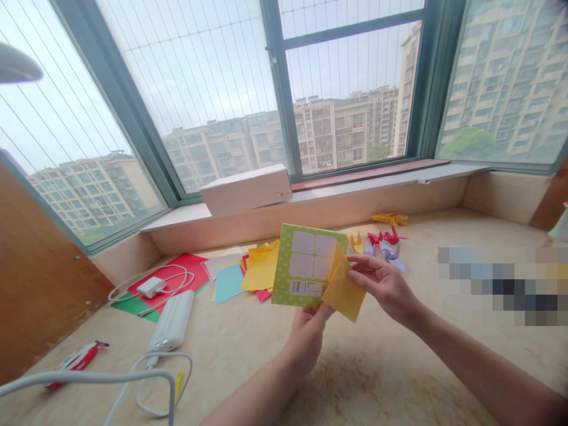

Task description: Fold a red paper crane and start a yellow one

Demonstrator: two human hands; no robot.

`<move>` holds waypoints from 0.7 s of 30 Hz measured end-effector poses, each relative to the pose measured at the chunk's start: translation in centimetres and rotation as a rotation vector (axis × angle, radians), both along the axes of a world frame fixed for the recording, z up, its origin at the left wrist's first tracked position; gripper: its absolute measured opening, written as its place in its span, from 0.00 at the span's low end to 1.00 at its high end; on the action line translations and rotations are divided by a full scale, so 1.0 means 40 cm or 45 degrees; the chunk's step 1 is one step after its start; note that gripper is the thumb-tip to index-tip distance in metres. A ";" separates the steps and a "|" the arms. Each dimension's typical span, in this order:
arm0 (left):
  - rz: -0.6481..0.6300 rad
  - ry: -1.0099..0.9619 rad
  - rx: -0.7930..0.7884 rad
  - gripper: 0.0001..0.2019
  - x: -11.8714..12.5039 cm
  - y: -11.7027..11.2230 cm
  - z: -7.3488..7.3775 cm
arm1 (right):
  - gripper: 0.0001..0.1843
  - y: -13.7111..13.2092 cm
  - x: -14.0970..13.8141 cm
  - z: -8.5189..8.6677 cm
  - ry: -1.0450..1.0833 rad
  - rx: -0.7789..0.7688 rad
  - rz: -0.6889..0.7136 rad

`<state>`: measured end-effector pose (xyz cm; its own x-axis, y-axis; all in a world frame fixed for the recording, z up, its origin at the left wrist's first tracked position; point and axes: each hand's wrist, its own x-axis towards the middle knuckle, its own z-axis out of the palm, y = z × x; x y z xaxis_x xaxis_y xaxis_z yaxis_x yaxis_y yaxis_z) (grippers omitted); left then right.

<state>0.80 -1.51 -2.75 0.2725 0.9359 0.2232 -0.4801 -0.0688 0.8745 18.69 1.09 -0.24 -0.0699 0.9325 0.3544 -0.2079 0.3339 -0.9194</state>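
My left hand (307, 336) pinches the lower edge of a green dotted paper pack (306, 265) held upright above the tabletop. My right hand (385, 283) grips a yellow paper sheet (344, 287) at the pack's right side, fingers closed on it. The sheet overlaps the pack's lower right corner. Both hands hover over the beige stone tabletop (355, 367).
Loose coloured sheets (248, 272) lie behind the pack. Folded paper cranes (386, 239) sit at the back right. A white power bank (172, 322), a charger with cable (151, 287) and a red object (80, 358) lie left. A white box (246, 189) rests on the window sill.
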 end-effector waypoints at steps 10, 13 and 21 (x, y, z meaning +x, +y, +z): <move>-0.054 0.024 0.030 0.22 -0.002 -0.005 -0.006 | 0.18 -0.012 0.001 0.006 -0.023 0.032 -0.020; -0.061 0.010 0.025 0.22 -0.003 -0.004 -0.013 | 0.15 -0.016 0.001 0.007 -0.034 0.048 -0.037; -0.068 0.019 0.001 0.23 -0.001 -0.006 -0.011 | 0.09 -0.022 0.000 0.009 -0.092 0.075 -0.110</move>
<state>0.76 -1.74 -3.20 0.3254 0.9198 0.2192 -0.4699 -0.0439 0.8816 18.68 0.23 0.11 -0.0173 0.9138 0.4059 -0.1101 0.4017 -0.9091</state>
